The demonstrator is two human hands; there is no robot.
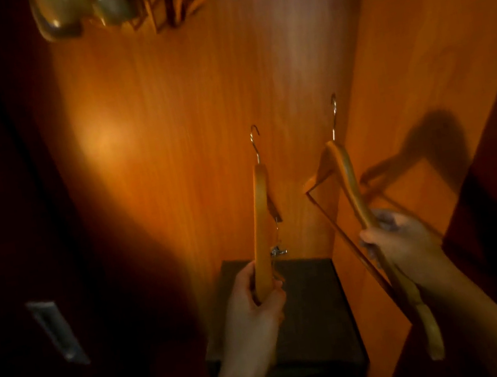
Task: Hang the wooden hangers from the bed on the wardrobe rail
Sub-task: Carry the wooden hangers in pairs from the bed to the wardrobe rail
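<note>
I look into an open wardrobe with an orange wooden back panel. My left hand grips the lower arm of a wooden hanger held upright, seen edge-on, its metal hook pointing up. My right hand grips the arm of a second wooden hanger, also hook-up, with its thin crossbar slanting down to the left. Several wooden hangers hang blurred at the top edge of the view. The rail itself is out of sight.
A dark brown box stands on the wardrobe floor below my hands. A dark sliding door with a recessed metal handle fills the left side. The wardrobe's right side panel stands close beside the right hanger.
</note>
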